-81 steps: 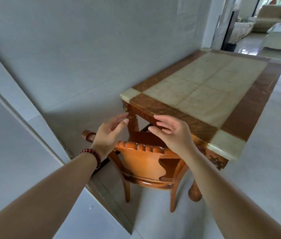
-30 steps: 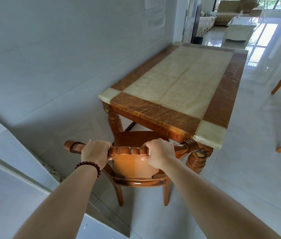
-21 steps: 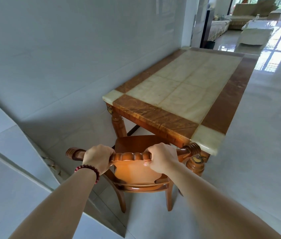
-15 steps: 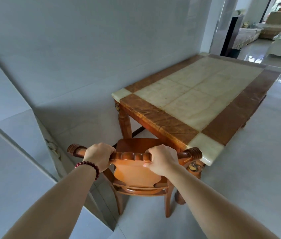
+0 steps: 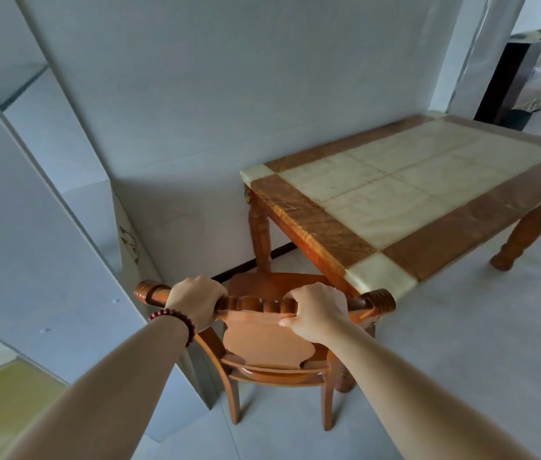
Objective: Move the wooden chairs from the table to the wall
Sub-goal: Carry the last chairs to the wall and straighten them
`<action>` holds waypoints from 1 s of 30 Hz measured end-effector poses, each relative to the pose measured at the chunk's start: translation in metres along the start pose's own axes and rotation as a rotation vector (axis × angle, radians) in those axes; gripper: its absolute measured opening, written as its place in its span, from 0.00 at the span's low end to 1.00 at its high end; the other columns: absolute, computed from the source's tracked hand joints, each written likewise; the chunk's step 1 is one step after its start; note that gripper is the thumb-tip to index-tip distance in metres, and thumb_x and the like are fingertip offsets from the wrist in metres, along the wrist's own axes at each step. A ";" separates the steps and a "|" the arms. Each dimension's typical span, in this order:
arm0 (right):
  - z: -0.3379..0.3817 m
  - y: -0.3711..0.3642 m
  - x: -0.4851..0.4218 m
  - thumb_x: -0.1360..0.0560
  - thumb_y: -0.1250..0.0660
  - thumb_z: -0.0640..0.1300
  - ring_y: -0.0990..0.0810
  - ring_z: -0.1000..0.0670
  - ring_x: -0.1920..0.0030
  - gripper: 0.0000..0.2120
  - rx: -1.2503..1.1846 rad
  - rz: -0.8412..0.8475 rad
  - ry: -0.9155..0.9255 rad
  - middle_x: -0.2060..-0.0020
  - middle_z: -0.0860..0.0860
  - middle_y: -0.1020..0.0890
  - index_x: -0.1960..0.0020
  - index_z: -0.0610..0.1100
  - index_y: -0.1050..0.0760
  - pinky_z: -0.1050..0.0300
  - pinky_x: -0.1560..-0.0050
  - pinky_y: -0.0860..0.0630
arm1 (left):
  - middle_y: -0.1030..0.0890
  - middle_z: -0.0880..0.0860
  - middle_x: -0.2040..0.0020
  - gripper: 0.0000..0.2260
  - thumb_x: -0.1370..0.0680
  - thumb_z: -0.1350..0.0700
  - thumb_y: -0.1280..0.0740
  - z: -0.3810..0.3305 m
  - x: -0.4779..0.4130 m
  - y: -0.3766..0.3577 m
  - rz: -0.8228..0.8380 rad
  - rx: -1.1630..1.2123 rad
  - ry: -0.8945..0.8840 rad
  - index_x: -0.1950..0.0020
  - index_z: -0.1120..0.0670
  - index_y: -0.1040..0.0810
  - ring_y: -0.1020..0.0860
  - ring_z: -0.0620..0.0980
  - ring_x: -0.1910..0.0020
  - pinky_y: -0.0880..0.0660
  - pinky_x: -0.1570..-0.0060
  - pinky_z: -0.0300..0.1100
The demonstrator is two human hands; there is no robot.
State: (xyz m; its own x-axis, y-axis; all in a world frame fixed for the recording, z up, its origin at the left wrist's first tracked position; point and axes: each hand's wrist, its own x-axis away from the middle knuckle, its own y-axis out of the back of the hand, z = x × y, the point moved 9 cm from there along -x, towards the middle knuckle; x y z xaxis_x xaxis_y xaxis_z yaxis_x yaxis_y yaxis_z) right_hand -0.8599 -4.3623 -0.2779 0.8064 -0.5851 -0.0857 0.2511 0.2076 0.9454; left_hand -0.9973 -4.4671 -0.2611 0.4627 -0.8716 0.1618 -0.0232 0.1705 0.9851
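Wooden chair (image 5: 264,340), lower centre, seat tucked under bench (image 5: 405,197) corner | left hand (image 5: 196,300), right hand (image 5: 315,310): fingers wrapped around carved top rail | grey wall (image 5: 229,94) behind

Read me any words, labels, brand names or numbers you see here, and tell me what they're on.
No readable text anywhere in this view.
The wooden chair, the table and the wall carry no writing.
The small gold ornament on the table corner is decoration, not lettering.
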 end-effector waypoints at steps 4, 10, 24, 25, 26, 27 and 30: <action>0.000 0.002 0.035 0.31 0.31 0.61 0.20 0.54 0.58 0.17 -0.021 0.026 0.048 0.61 0.55 0.17 0.48 0.53 0.21 0.59 0.61 0.29 | 0.20 0.46 0.62 0.06 0.24 0.55 0.36 -0.018 0.039 -0.006 -0.009 0.032 0.035 0.56 0.46 0.20 0.22 0.45 0.60 0.22 0.56 0.41; -0.002 -0.004 0.095 0.30 0.32 0.62 0.20 0.54 0.58 0.16 -0.052 0.092 0.137 0.59 0.56 0.17 0.49 0.53 0.21 0.60 0.57 0.24 | 0.20 0.47 0.60 0.05 0.24 0.55 0.36 -0.052 0.104 -0.020 0.006 0.032 0.103 0.55 0.48 0.21 0.21 0.46 0.59 0.22 0.53 0.41; -0.043 0.035 0.142 0.29 0.32 0.59 0.23 0.54 0.64 0.10 -0.085 0.204 0.510 0.67 0.56 0.21 0.58 0.52 0.23 0.63 0.67 0.34 | 0.19 0.48 0.55 0.06 0.25 0.56 0.39 -0.134 0.158 -0.012 0.037 -0.017 0.398 0.55 0.50 0.22 0.22 0.49 0.55 0.26 0.56 0.41; -0.047 0.039 0.143 0.29 0.32 0.58 0.24 0.54 0.64 0.10 -0.089 0.221 0.541 0.67 0.56 0.22 0.60 0.52 0.23 0.63 0.68 0.35 | 0.19 0.48 0.56 0.05 0.25 0.55 0.38 -0.141 0.160 -0.011 0.041 -0.016 0.426 0.56 0.50 0.22 0.22 0.49 0.56 0.26 0.57 0.41; -0.052 0.043 0.144 0.28 0.32 0.58 0.24 0.54 0.65 0.10 -0.095 0.235 0.572 0.68 0.56 0.22 0.61 0.52 0.24 0.64 0.69 0.37 | 0.19 0.48 0.56 0.05 0.25 0.55 0.38 -0.150 0.161 -0.009 0.048 -0.019 0.458 0.57 0.49 0.23 0.23 0.48 0.57 0.28 0.59 0.40; -0.060 0.048 0.145 0.29 0.32 0.57 0.25 0.55 0.66 0.10 -0.095 0.249 0.613 0.69 0.56 0.23 0.62 0.51 0.25 0.64 0.71 0.39 | 0.19 0.48 0.57 0.05 0.25 0.55 0.38 -0.161 0.163 -0.008 0.052 -0.019 0.501 0.58 0.49 0.23 0.24 0.48 0.59 0.29 0.60 0.40; -0.082 0.058 0.154 0.29 0.31 0.55 0.26 0.53 0.66 0.11 -0.076 0.293 0.726 0.69 0.56 0.24 0.65 0.52 0.28 0.62 0.71 0.39 | 0.21 0.47 0.61 0.07 0.25 0.56 0.38 -0.194 0.172 -0.007 0.060 -0.008 0.612 0.62 0.47 0.26 0.25 0.47 0.62 0.29 0.62 0.40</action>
State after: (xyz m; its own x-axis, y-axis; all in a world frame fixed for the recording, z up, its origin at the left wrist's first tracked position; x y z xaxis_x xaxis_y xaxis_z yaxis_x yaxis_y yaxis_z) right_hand -0.6775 -4.3765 -0.2623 0.9869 0.1549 -0.0446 -0.0113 0.3424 0.9395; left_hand -0.7453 -4.5291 -0.2512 0.8856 -0.4389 0.1517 -0.0595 0.2169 0.9744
